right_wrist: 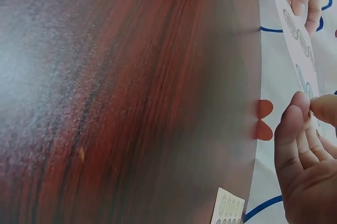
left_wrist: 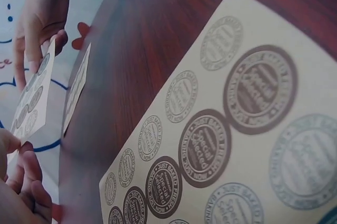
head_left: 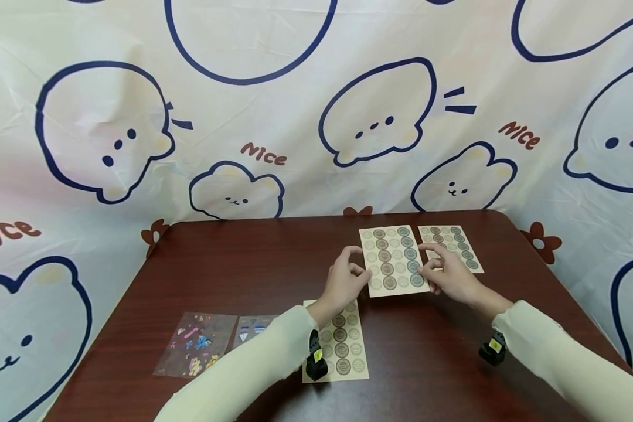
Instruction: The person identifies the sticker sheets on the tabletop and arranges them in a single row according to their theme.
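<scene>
A cream sticker sheet [head_left: 392,258] with rows of round stamp-like labels is held up between both hands, over the far right part of the table. My left hand [head_left: 344,280] pinches its left edge, and my right hand [head_left: 451,274] pinches the right edge. In the right wrist view, the raised sheet [right_wrist: 297,45] appears nearly edge-on between the two hands. Under my left forearm lies a second sheet [head_left: 341,351] of the same labels, partly covered by the wrist; its "Special Selected" print [left_wrist: 205,147] fills much of the left wrist view.
Another cream sheet [head_left: 466,252] lies at the back right, partly behind my right hand. Toward the left are a clear sheet of colourful cartoon stickers [head_left: 197,340] and a second clear sheet [head_left: 250,328], partly under my left sleeve. A patterned cloth [head_left: 295,117] hangs behind the dark wooden table [head_left: 253,264].
</scene>
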`<state>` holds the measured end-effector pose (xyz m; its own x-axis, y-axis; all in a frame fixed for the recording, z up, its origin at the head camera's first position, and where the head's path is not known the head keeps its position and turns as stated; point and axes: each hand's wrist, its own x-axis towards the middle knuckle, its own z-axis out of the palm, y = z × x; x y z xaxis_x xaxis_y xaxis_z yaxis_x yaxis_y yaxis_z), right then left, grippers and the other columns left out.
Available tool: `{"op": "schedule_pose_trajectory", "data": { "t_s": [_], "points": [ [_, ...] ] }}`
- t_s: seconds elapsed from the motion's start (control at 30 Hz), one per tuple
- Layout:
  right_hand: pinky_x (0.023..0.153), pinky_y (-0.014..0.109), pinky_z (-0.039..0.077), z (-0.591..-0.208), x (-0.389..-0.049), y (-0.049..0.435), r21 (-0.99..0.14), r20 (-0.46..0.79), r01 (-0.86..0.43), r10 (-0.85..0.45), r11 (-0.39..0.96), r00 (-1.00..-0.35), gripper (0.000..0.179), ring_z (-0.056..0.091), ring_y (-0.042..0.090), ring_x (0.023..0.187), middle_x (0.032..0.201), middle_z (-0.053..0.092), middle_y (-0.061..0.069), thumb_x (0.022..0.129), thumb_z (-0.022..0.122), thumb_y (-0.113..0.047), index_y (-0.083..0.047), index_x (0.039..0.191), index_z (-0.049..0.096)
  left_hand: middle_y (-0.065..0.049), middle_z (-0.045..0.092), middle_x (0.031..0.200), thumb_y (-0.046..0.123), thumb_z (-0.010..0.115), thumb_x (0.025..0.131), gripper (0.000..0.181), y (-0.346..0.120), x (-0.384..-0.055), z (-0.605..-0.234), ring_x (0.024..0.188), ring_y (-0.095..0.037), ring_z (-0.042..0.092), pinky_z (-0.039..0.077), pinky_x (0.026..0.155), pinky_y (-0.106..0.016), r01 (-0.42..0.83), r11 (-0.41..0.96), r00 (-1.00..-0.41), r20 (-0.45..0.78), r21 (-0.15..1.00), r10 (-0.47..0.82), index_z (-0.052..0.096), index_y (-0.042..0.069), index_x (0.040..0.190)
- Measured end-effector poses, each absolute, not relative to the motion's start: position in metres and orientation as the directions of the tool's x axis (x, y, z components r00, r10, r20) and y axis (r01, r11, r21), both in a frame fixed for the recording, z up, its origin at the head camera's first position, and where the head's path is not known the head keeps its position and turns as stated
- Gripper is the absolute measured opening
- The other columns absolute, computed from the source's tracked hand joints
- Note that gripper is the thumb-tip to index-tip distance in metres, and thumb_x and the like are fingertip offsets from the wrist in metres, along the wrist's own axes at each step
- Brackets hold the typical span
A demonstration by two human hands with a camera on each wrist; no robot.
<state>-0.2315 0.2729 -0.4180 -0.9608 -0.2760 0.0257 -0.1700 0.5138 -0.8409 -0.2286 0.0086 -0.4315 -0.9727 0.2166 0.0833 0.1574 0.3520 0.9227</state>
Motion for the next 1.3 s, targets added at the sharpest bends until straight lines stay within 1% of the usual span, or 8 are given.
{"op": "schedule_pose_trajectory", "data": {
  "t_s": [0.17,0.3,0.43,0.57,0.7,0.87,1.13,1.3],
  "points": [
    [0.049,0.032,0.052,-0.417,-0.227,0.273,-0.844,0.013,-0.167,-0.292,0.511,-0.956,0.059,0.058,0.014,0.052,0.074,0.065,0.012,0.097,0.061,-0.003,0.001,0.150,0.035,-0.006,0.073,0.080,0.014,0.064,0.096,0.045,0.005,-0.223,-0.431,0.065,-0.034,0.067,0.044,0.052,-0.023,0.147,0.341,-0.970,0.069,0.929,0.233,0.048,0.020,0.138],
    [0.048,0.032,0.052,-0.418,-0.222,0.273,-0.850,0.019,-0.173,-0.300,0.497,-0.954,0.059,0.058,0.014,0.052,0.074,0.066,0.012,0.096,0.062,-0.002,0.002,0.149,0.036,-0.013,0.075,0.083,0.015,0.064,0.097,0.044,0.004,-0.217,-0.429,0.071,-0.042,0.069,0.044,0.051,-0.023,0.141,0.332,-0.967,0.058,0.933,0.248,0.048,0.021,0.138],
    [0.048,0.032,0.052,-0.419,-0.218,0.274,-0.851,0.025,-0.180,-0.306,0.492,-0.952,0.059,0.058,0.014,0.052,0.075,0.067,0.012,0.095,0.063,-0.003,0.002,0.148,0.037,-0.019,0.075,0.084,0.015,0.064,0.096,0.045,0.004,-0.212,-0.427,0.066,-0.042,0.068,0.042,0.048,-0.023,0.134,0.331,-0.968,0.052,0.934,0.247,0.047,0.022,0.137],
    [0.048,0.033,0.052,-0.420,-0.214,0.274,-0.854,0.022,-0.179,-0.310,0.489,-0.951,0.058,0.058,0.013,0.052,0.074,0.067,0.011,0.095,0.063,-0.002,0.003,0.147,0.037,-0.020,0.075,0.083,0.014,0.064,0.096,0.045,0.003,-0.207,-0.427,0.063,-0.043,0.069,0.039,0.046,-0.023,0.127,0.330,-0.969,0.045,0.936,0.245,0.048,0.021,0.136],
    [0.047,0.033,0.052,-0.421,-0.211,0.275,-0.860,0.026,-0.185,-0.322,0.476,-0.946,0.056,0.058,0.014,0.052,0.072,0.066,0.009,0.095,0.063,-0.001,0.004,0.145,0.038,-0.018,0.075,0.082,0.015,0.066,0.095,0.044,0.003,-0.203,-0.428,0.062,-0.044,0.069,0.040,0.046,-0.023,0.107,0.316,-0.970,0.030,0.943,0.240,0.049,0.019,0.135],
    [0.048,0.034,0.053,-0.424,-0.207,0.276,-0.873,0.018,-0.177,-0.331,0.455,-0.943,0.054,0.059,0.014,0.052,0.070,0.066,0.006,0.096,0.063,-0.003,0.004,0.144,0.039,-0.013,0.075,0.080,0.016,0.067,0.095,0.045,0.002,-0.199,-0.429,0.062,-0.041,0.069,0.043,0.048,-0.024,0.082,0.307,-0.970,0.005,0.948,0.244,0.049,0.021,0.135],
    [0.049,0.033,0.053,-0.425,-0.198,0.279,-0.885,-0.014,-0.142,-0.329,0.443,-0.944,0.057,0.059,0.013,0.053,0.071,0.065,0.005,0.096,0.063,-0.004,0.007,0.145,0.036,-0.023,0.075,0.085,0.014,0.066,0.094,0.043,0.002,-0.194,-0.431,0.060,-0.042,0.069,0.042,0.050,-0.022,0.060,0.283,-0.965,-0.017,0.957,0.261,0.050,0.020,0.133],
    [0.050,0.033,0.054,-0.423,-0.195,0.281,-0.899,-0.067,-0.090,-0.336,0.429,-0.940,0.060,0.060,0.014,0.055,0.075,0.067,0.008,0.097,0.064,-0.007,0.007,0.146,0.034,-0.024,0.074,0.085,0.012,0.066,0.094,0.044,0.001,-0.191,-0.431,0.061,-0.044,0.069,0.039,0.046,-0.022,0.047,0.271,-0.959,-0.033,0.961,0.282,0.051,0.020,0.134]
  ]
}}
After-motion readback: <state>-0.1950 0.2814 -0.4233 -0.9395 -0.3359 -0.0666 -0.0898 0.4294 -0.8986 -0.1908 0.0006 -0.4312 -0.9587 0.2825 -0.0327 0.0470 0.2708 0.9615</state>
